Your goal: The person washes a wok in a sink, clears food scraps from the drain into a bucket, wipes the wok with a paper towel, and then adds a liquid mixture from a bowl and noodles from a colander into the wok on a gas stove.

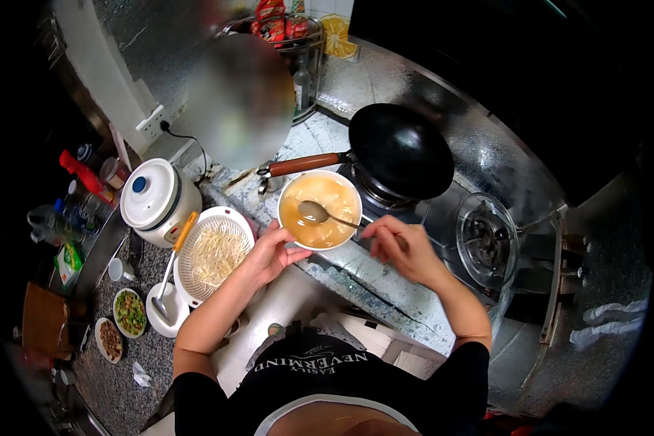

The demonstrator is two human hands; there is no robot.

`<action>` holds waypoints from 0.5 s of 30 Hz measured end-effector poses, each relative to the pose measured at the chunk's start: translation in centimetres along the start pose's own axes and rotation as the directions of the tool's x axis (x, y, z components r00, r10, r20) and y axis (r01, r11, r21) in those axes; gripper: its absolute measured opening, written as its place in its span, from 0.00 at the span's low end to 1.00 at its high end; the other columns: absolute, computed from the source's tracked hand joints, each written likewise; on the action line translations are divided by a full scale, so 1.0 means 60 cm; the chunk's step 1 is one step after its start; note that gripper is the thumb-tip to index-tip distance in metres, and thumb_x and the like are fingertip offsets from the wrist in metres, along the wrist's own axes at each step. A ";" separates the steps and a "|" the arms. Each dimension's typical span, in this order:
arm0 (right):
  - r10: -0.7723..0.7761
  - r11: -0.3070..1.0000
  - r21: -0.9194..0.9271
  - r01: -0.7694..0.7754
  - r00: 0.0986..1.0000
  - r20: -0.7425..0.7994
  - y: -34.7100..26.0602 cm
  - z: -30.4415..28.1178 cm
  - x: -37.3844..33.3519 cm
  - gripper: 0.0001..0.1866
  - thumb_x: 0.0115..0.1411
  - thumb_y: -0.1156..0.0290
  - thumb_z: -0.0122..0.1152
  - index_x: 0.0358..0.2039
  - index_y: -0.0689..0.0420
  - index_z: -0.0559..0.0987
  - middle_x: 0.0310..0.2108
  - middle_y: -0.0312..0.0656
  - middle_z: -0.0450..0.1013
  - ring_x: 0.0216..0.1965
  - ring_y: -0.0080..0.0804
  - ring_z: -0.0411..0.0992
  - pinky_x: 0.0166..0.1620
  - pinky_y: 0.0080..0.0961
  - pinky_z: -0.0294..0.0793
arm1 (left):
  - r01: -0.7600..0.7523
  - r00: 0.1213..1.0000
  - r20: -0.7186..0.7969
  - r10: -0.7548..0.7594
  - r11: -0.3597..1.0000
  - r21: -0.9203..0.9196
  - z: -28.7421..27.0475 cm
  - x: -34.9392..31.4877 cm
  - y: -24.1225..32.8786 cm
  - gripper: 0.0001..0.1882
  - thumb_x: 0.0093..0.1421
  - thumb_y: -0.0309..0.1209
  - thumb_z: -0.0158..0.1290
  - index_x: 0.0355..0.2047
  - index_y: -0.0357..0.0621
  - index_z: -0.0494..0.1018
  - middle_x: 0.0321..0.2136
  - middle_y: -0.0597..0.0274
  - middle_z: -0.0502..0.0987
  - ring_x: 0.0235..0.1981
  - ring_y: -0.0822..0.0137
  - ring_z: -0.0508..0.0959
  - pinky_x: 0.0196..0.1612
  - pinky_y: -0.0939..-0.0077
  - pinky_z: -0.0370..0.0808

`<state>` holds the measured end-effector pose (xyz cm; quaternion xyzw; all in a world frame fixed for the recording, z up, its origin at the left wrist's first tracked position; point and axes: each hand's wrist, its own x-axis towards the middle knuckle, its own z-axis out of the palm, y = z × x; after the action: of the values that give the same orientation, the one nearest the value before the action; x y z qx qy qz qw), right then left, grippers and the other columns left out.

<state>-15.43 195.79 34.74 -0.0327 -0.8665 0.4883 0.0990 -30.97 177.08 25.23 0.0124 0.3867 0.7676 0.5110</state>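
A white bowl (357, 203) of yellowish soup with pale pieces in it is held by its left rim in my left hand (270, 254), thumb over the edge and fingers beneath. Closed around the handle of a metal spoon (314, 211) is my right hand (403, 251), just right of the bowl. The spoon's head lies over the middle of the soup, its underside facing partly up. Behind the bowl a black wok (401, 149) with a brown wooden handle (305, 164) sits on the left burner.
A white basket (245, 220) of bean sprouts stands left of my arm, beside a white rice cooker (151, 190). A spatula (174, 280) rests on a white plate (168, 325). Dishes of chopped green food (129, 313) and brown food (110, 340) lie farther left. A second burner (485, 237) is at right.
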 end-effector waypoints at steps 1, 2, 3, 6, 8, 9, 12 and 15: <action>-0.026 0.995 -0.095 0.025 1.000 -0.002 -0.016 -0.029 -0.001 0.08 0.58 0.74 0.43 0.33 0.59 0.72 0.16 0.39 0.69 0.18 0.23 0.70 0.23 0.18 0.68 | 0.021 1.000 0.006 -0.021 1.000 0.011 0.015 0.017 0.004 0.22 0.48 0.23 0.44 0.45 0.43 0.54 0.43 0.51 0.66 0.39 0.53 0.73 0.40 0.66 0.74; -0.010 0.990 -0.138 0.007 1.000 -0.019 -0.022 -0.055 -0.004 0.07 0.57 0.75 0.44 0.31 0.58 0.73 0.16 0.39 0.69 0.19 0.25 0.71 0.24 0.19 0.68 | 0.040 0.999 0.011 -0.040 0.999 0.022 0.030 0.033 0.009 0.23 0.48 0.24 0.43 0.47 0.41 0.55 0.43 0.49 0.66 0.39 0.51 0.73 0.40 0.68 0.74; -0.112 0.971 -0.217 0.096 0.992 -0.063 -0.025 -0.079 -0.004 0.06 0.56 0.75 0.45 0.31 0.58 0.73 0.16 0.40 0.69 0.19 0.27 0.71 0.24 0.20 0.68 | 0.061 0.998 0.022 -0.061 0.998 0.032 0.045 0.050 0.012 0.24 0.48 0.24 0.43 0.48 0.38 0.56 0.43 0.46 0.67 0.39 0.50 0.73 0.41 0.69 0.74; -0.250 0.893 -0.412 0.182 0.961 -0.116 -0.008 -0.137 0.005 0.05 0.55 0.74 0.47 0.29 0.58 0.72 0.16 0.41 0.69 0.18 0.32 0.70 0.24 0.23 0.68 | 0.069 0.995 0.071 -0.072 0.996 0.053 0.081 0.098 0.017 0.24 0.48 0.26 0.44 0.48 0.36 0.57 0.42 0.45 0.67 0.38 0.48 0.73 0.41 0.69 0.74; -0.206 0.891 -0.435 0.130 0.970 -0.132 0.004 -0.165 0.012 0.05 0.55 0.74 0.47 0.29 0.58 0.72 0.16 0.41 0.69 0.19 0.32 0.70 0.24 0.23 0.68 | 0.070 0.992 0.103 -0.077 0.995 0.072 0.106 0.127 0.018 0.23 0.48 0.26 0.45 0.47 0.35 0.57 0.41 0.44 0.68 0.38 0.47 0.73 0.41 0.69 0.74; -0.184 0.891 -0.441 0.107 0.973 -0.137 0.011 -0.176 0.017 0.05 0.55 0.74 0.47 0.29 0.58 0.72 0.16 0.41 0.69 0.19 0.32 0.70 0.24 0.23 0.68 | 0.092 0.988 0.114 -0.099 0.994 0.065 0.113 0.141 0.020 0.22 0.47 0.26 0.46 0.44 0.38 0.57 0.39 0.48 0.68 0.37 0.47 0.74 0.40 0.69 0.74; -0.160 0.890 -0.450 0.070 0.973 -0.165 0.042 -0.196 0.034 0.07 0.57 0.72 0.45 0.30 0.58 0.73 0.15 0.41 0.69 0.18 0.32 0.70 0.23 0.24 0.68 | 0.134 0.979 0.144 -0.143 0.989 0.066 0.136 0.175 0.027 0.20 0.45 0.26 0.48 0.41 0.41 0.59 0.37 0.54 0.69 0.34 0.49 0.75 0.39 0.69 0.75; -0.076 0.946 -0.323 0.006 0.976 -0.206 0.072 -0.212 0.047 0.10 0.59 0.70 0.42 0.30 0.59 0.72 0.13 0.39 0.67 0.15 0.26 0.68 0.20 0.20 0.66 | 0.124 0.983 0.124 -0.135 0.987 0.098 0.158 0.198 0.028 0.22 0.46 0.27 0.47 0.43 0.39 0.60 0.38 0.52 0.69 0.34 0.50 0.75 0.39 0.69 0.75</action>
<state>-15.78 209.14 37.89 -0.0832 -0.9188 0.3323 0.1960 -34.04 191.72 28.41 0.0604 0.3866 0.7121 0.5830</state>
